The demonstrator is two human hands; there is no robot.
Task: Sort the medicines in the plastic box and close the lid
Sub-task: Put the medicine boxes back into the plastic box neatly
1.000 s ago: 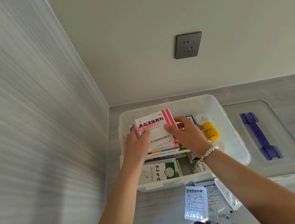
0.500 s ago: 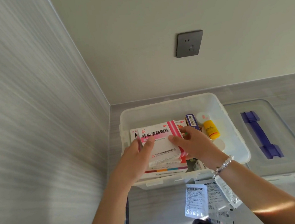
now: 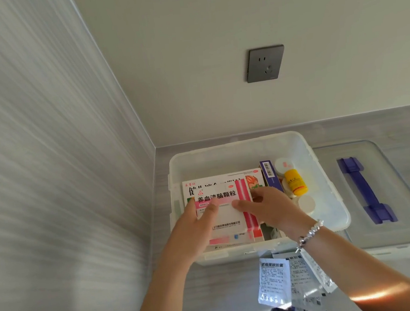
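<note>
Pink box lowered flatter onto stack inside plastic box. Left hand, right hand both pinching it; long axis 12-to-6; lid at 3 o'clock, nearer right hand.

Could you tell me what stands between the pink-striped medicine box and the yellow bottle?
In the head view, an upright purple carton stands between the pink-striped box and the yellow bottle.
</note>
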